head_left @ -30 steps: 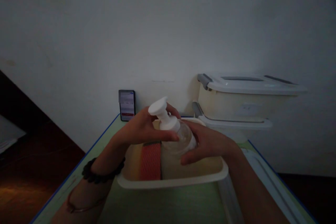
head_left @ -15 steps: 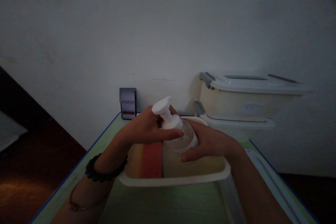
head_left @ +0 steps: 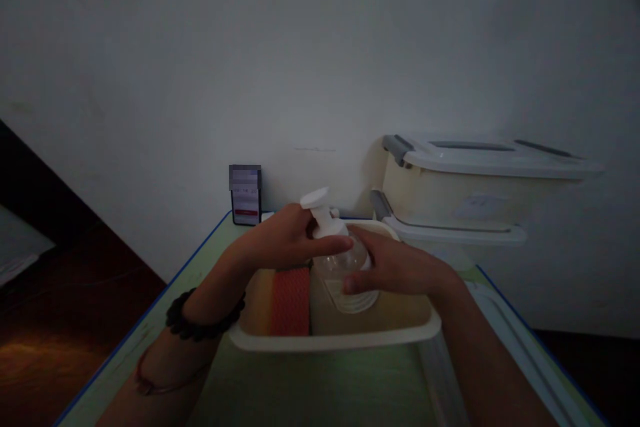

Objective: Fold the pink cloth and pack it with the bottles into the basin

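Observation:
A clear pump bottle [head_left: 345, 261] with a white pump top [head_left: 325, 217] is held between both hands over the white-rimmed bin [head_left: 340, 342]. My left hand [head_left: 283, 237] closes around its neck, the thumb lying across the shoulder just under the collar. Around the bottle's right side wraps my right hand [head_left: 395, 263], thumb at the front. The bottle leans, its pump head to the upper left and its base to the lower right, inside the bin's opening. A red textured item [head_left: 291, 301] stands in the bin's left part, beside the bottle.
A phone [head_left: 247, 197] leans against the wall at the table's back left. Lidded storage boxes [head_left: 440, 197] with grey latches are stacked at the back right. The green table [head_left: 310, 387] has blue edges. A pale lid-like panel [head_left: 510, 340] lies along its right side.
The bottle has tipped more upright, its pump head shifting slightly right and its base now showing lower in the bin. Both hands have kept their hold on it.

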Demonstrator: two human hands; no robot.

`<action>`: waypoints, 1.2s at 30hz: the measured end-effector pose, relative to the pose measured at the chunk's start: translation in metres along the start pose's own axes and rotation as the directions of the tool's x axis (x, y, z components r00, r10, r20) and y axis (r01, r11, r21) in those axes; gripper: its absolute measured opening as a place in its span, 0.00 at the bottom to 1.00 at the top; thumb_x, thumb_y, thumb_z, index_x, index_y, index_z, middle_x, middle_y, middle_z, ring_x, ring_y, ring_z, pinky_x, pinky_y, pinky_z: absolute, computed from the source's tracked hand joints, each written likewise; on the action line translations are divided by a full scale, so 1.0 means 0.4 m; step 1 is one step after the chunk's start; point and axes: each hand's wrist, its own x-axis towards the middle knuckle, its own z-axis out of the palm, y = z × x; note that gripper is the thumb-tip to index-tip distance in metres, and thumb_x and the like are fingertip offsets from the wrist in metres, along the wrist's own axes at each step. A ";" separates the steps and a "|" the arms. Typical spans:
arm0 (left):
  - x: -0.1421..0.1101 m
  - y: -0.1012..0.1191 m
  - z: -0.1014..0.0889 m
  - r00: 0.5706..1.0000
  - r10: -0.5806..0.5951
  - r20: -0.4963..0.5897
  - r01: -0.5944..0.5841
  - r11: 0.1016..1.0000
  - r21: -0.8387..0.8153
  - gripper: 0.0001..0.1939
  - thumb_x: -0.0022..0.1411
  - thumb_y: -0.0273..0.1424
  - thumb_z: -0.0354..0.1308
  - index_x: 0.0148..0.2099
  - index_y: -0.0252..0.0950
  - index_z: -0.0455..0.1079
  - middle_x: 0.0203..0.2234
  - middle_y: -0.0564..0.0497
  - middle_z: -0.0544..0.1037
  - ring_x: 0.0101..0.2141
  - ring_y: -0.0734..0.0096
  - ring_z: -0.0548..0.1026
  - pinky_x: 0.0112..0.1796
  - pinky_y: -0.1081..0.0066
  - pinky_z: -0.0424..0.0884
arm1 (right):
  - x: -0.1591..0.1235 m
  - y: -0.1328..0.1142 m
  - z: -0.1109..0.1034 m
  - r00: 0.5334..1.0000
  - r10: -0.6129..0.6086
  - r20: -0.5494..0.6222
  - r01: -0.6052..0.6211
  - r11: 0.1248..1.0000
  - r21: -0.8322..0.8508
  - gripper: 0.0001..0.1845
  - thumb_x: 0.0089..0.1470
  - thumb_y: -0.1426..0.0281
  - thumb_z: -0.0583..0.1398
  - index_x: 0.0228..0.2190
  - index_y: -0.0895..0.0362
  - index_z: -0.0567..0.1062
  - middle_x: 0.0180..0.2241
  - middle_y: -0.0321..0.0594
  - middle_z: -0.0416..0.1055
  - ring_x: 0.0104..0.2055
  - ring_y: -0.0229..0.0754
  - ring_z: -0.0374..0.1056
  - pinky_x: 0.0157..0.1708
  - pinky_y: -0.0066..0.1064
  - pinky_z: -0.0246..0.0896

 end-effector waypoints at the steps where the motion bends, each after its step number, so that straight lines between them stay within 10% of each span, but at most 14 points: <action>1: 0.001 -0.001 0.000 1.000 -0.015 0.015 0.015 1.000 0.024 0.20 0.59 0.46 0.51 0.33 0.32 0.67 0.21 0.55 0.68 0.22 0.77 0.65 0.22 0.78 0.61 | 0.000 0.002 0.001 1.000 0.021 0.013 -0.021 1.000 -0.015 0.31 0.45 0.58 0.64 0.50 0.53 0.65 0.47 0.39 0.70 0.46 0.45 0.66 0.46 0.37 0.60; 10: 0.006 -0.023 0.010 0.985 -0.169 0.036 0.165 0.982 0.088 0.25 0.56 0.52 0.50 0.30 0.32 0.68 0.19 0.54 0.69 0.20 0.75 0.65 0.20 0.76 0.58 | 0.006 0.012 0.008 0.991 0.116 -0.069 -0.127 0.977 -0.173 0.31 0.46 0.50 0.60 0.47 0.56 0.67 0.45 0.44 0.71 0.43 0.47 0.68 0.43 0.39 0.60; 17: 0.014 -0.037 0.009 0.926 -0.281 -0.251 0.233 0.951 -0.203 0.19 0.63 0.46 0.44 0.39 0.34 0.60 0.22 0.52 0.73 0.21 0.76 0.69 0.21 0.77 0.63 | 0.001 -0.001 0.018 0.976 0.201 -0.078 -0.213 0.954 -0.209 0.35 0.43 0.50 0.62 0.48 0.56 0.63 0.43 0.44 0.72 0.40 0.46 0.69 0.37 0.35 0.60; 36: 0.006 -0.056 0.006 0.999 -0.041 -0.031 0.046 0.980 0.192 0.19 0.67 0.36 0.43 0.52 0.34 0.68 0.26 0.50 0.77 0.27 0.73 0.75 0.30 0.76 0.66 | 0.000 -0.002 0.023 0.975 0.221 0.006 -0.207 0.925 -0.318 0.26 0.45 0.45 0.57 0.33 0.55 0.68 0.31 0.40 0.72 0.29 0.42 0.66 0.25 0.31 0.54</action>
